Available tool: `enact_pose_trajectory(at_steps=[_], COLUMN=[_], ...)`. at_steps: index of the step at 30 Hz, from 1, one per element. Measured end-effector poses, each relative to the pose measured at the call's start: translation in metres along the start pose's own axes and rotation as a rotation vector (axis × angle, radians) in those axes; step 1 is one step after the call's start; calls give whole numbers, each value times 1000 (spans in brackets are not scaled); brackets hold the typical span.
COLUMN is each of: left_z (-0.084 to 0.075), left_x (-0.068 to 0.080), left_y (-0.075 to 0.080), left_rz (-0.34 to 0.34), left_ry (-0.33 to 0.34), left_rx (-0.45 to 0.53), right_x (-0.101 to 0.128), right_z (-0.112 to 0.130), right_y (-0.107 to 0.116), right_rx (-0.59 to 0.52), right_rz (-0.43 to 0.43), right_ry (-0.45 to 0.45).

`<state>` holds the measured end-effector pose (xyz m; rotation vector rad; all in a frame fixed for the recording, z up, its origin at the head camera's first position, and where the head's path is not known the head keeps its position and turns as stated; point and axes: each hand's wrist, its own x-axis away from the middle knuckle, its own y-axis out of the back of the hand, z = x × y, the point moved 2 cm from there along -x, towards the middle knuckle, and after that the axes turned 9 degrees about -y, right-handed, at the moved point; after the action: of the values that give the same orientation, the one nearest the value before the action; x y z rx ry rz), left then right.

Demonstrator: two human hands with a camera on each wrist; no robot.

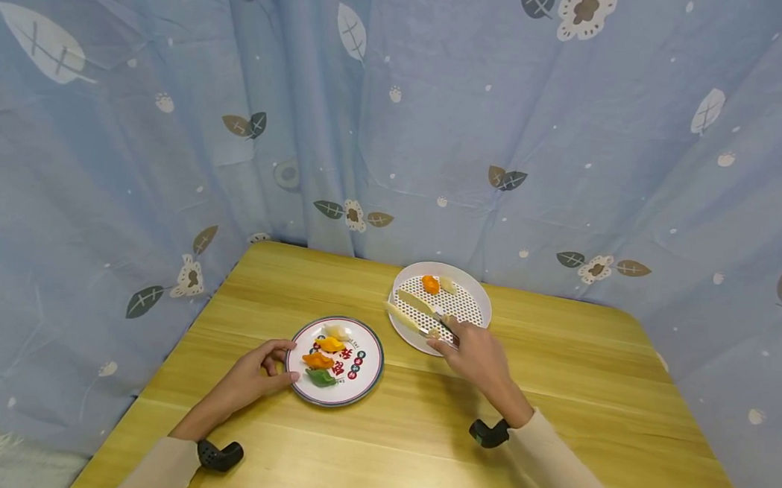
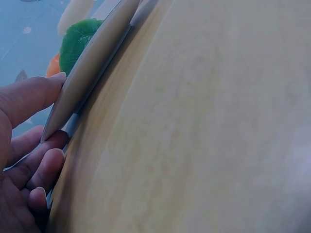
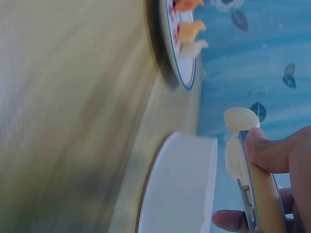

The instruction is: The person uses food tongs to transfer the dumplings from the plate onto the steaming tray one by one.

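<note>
A white round plate (image 1: 369,351) with a dark rim and red lettering holds a row of dumplings: a white one (image 1: 338,332), a yellow one (image 1: 329,344), an orange one (image 1: 317,360) and a green one (image 1: 321,378). My left hand (image 1: 244,380) pinches the plate's left edge, thumb at the rim and fingertips under it in the left wrist view. My right hand (image 1: 481,358) grips tongs (image 1: 416,303) with pale yellow tips, which stand apart over a white perforated tray (image 1: 465,308). An orange dumpling (image 1: 431,284) and a pale dumpling (image 1: 447,285) lie at the tray's far side.
The wooden table (image 1: 378,460) carries the plate at centre left and the tray behind it to the right. A blue patterned curtain (image 1: 425,127) hangs close along the table's back edge and sides. Each wrist wears a black device (image 1: 220,456).
</note>
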<state>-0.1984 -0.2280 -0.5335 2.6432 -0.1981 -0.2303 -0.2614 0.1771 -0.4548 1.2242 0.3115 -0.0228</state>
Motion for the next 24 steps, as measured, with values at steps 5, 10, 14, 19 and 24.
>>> enact_pose_trajectory(at_steps=[5,10,14,19,24], left_z=[0,0,0,0,0], left_x=[0,0,0,0,0], left_y=[0,0,0,0,0], left_rz=[-2,-1,-1,-3,-4], left_ry=[-1,0,-2,-8,-12], left_rx=[2,1,-3,-6,-1], right_x=[6,12,15,17,18], right_z=[12,23,31,42,50], right_y=[-7,-14,-18,-20,-25], right_rx=[-6,-5,-7,11,8], right_rz=[10,2,-12,-18,-8], right_ry=[29,79,111,155,194])
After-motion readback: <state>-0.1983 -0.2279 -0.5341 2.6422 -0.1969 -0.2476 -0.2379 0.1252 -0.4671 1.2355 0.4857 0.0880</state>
